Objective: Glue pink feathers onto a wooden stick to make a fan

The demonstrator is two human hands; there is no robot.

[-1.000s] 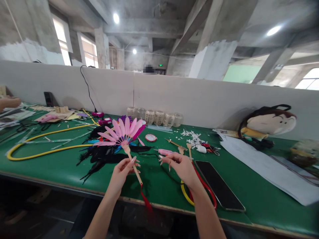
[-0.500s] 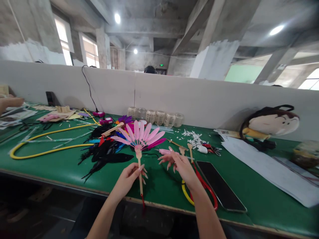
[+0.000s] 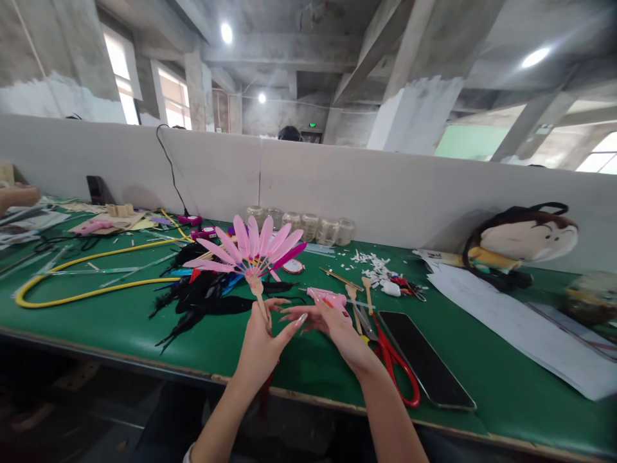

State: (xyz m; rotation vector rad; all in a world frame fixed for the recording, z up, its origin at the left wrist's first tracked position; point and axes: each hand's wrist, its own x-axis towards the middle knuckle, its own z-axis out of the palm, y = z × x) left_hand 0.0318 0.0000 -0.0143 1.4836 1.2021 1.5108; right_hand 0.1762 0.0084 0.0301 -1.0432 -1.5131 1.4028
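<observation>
My left hand (image 3: pixel 261 344) is shut on the wooden handle of a pink feather fan (image 3: pixel 248 247), which fans out upward above the table. A dark red tassel (image 3: pixel 264 393) hangs below that hand. My right hand (image 3: pixel 330 325) is beside it, with its long-nailed fingers stretched toward the fan's handle. Against its far side lies a pink hot glue gun (image 3: pixel 328 298), whose grip is hidden behind the hand. I cannot tell whether those fingers hold the gun. Black feathers (image 3: pixel 207 302) lie on the green table to the left.
Red-handled scissors (image 3: pixel 394 366) and a black phone (image 3: pixel 424 360) lie right of my right hand. Several glass jars (image 3: pixel 301 227) stand along the back wall. A yellow tube (image 3: pixel 96 283) loops left, near a co-worker's hand (image 3: pixel 17 197). A plush doll (image 3: pixel 525 239) sits right.
The fan has swung left and up, its handle now tilted. My right hand has moved left toward it. The glue gun has shifted right, now against that hand.
</observation>
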